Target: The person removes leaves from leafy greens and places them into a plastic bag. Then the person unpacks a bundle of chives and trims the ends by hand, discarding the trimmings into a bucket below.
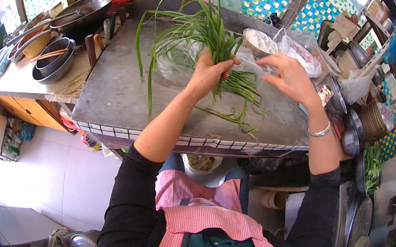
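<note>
My left hand [209,70] grips an upright bunch of leafy green chives [212,35], whose long blades flop over to the left. Raised to the right of it is my right hand [288,75], fingers apart and holding nothing. Below and between the hands, more chive stalks [242,86] lie on the grey tabletop [118,101]. Loose trimmed bits [238,119] are scattered nearer the front edge. A clear plastic bag [174,64] spreads behind the bunch, with some green showing through it.
A bowl of white powder [260,41] and a white plastic bag [300,56] stand at the back right. Metal bowls [54,63] with chopsticks and a wok [85,11] are on the left counter. Under the table sits a bucket of scraps [202,163]. Leafy greens [372,167] lie far right.
</note>
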A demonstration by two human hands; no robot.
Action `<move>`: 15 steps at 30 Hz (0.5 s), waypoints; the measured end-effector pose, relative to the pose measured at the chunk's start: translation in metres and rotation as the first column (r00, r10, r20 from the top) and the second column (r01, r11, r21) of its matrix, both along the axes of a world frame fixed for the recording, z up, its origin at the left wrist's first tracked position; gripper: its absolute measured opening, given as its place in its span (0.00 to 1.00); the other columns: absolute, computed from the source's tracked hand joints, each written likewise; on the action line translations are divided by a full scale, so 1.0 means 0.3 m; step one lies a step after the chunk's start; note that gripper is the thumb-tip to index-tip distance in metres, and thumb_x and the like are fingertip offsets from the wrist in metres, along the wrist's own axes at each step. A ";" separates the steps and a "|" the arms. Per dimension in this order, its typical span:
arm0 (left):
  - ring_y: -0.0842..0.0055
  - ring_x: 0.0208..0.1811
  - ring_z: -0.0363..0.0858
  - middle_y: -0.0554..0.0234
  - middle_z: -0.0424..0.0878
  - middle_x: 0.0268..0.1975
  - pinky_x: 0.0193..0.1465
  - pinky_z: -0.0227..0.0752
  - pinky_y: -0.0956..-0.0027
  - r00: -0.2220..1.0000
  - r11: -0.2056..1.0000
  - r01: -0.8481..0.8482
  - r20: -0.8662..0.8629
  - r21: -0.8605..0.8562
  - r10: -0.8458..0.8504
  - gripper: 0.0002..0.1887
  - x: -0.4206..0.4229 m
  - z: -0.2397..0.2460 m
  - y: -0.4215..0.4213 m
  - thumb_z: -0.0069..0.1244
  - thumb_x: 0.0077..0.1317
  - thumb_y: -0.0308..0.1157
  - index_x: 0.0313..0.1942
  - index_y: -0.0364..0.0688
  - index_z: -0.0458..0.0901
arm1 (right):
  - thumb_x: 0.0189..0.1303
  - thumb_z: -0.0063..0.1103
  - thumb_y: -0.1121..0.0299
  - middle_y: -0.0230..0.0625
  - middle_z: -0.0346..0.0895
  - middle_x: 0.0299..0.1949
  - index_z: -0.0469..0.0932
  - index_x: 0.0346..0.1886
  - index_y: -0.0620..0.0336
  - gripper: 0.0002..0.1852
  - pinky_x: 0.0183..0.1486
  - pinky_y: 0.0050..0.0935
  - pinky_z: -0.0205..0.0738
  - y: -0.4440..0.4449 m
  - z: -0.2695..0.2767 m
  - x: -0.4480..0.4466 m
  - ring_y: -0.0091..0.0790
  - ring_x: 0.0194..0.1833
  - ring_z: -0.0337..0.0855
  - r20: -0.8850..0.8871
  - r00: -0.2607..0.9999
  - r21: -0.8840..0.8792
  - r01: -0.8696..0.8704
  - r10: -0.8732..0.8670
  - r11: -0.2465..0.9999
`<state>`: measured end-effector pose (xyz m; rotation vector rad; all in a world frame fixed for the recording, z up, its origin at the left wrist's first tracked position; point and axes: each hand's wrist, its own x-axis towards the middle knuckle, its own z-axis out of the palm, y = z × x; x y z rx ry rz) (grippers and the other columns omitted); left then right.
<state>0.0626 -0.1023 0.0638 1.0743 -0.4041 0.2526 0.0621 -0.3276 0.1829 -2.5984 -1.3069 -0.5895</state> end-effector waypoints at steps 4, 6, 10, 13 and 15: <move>0.83 0.28 0.74 0.64 0.84 0.37 0.31 0.68 0.76 1.000 1.000 -0.012 -0.023 0.003 0.012 0.16 -0.008 -0.010 0.013 0.56 0.69 0.24 0.55 0.39 0.73 | 0.62 0.65 0.66 0.38 0.85 0.37 0.86 0.41 0.55 0.07 0.42 0.39 0.80 0.242 0.065 -0.061 0.46 0.39 0.86 0.068 0.989 0.219 -0.142 0.130 0.965; 0.83 0.28 0.74 0.68 0.81 0.33 0.30 0.67 0.75 0.999 0.999 -0.039 -0.030 -0.003 0.039 0.12 -0.010 -0.012 0.013 0.56 0.68 0.24 0.49 0.39 0.74 | 0.63 0.63 0.66 0.37 0.85 0.37 0.86 0.40 0.54 0.06 0.40 0.41 0.80 0.354 0.076 -0.056 0.45 0.37 0.86 0.180 0.961 0.277 -0.256 0.211 0.926; 0.82 0.27 0.74 0.70 0.77 0.29 0.29 0.66 0.74 0.997 0.997 -0.075 -0.029 0.027 0.076 0.09 -0.017 0.001 0.003 0.56 0.63 0.23 0.42 0.39 0.75 | 0.61 0.65 0.65 0.35 0.83 0.35 0.85 0.34 0.54 0.05 0.38 0.42 0.81 0.491 0.072 -0.020 0.44 0.36 0.88 0.324 0.938 0.177 -0.192 0.127 0.965; 0.82 0.26 0.74 0.70 0.77 0.28 0.29 0.66 0.74 0.998 0.999 -0.044 -0.049 0.005 0.044 0.09 -0.017 0.006 0.001 0.56 0.63 0.22 0.41 0.38 0.75 | 0.60 0.66 0.65 0.36 0.82 0.34 0.85 0.32 0.54 0.05 0.37 0.42 0.83 0.541 0.071 -0.005 0.44 0.36 0.88 0.395 0.918 0.104 -0.068 0.022 0.992; 0.83 0.26 0.74 0.69 0.77 0.30 0.27 0.70 0.74 0.998 0.998 -0.050 -0.033 0.041 0.052 0.10 -0.008 -0.002 0.005 0.58 0.68 0.25 0.45 0.37 0.73 | 0.60 0.66 0.65 0.37 0.82 0.35 0.85 0.32 0.55 0.05 0.36 0.43 0.83 0.555 0.069 0.001 0.45 0.36 0.89 0.435 0.900 0.065 -0.026 -0.005 0.998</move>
